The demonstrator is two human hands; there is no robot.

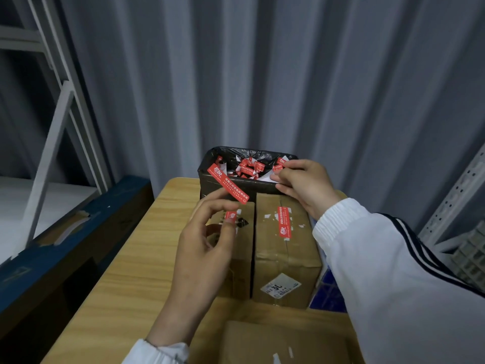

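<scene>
My left hand point(210, 237) is raised over a cardboard box point(240, 258) and pinches a long red sticker strip point(227, 184) by its lower end. The strip reaches up toward a black-lined waste bin point(228, 185) holding several crumpled red stickers point(249, 166). My right hand point(304, 185) is at the bin's right rim, its fingers curled round a scrap of red and white sticker paper point(279, 164). A second cardboard box point(286, 258) beside the first carries a red sticker point(284, 222) on its top.
Both boxes stand on a light wooden table point(136, 258). A third cardboard box point(283, 342) lies at the near edge. A white metal rack frame point(60, 106) stands at left, a perforated shelf upright point(456, 195) at right, and a grey corrugated wall point(262, 74) behind.
</scene>
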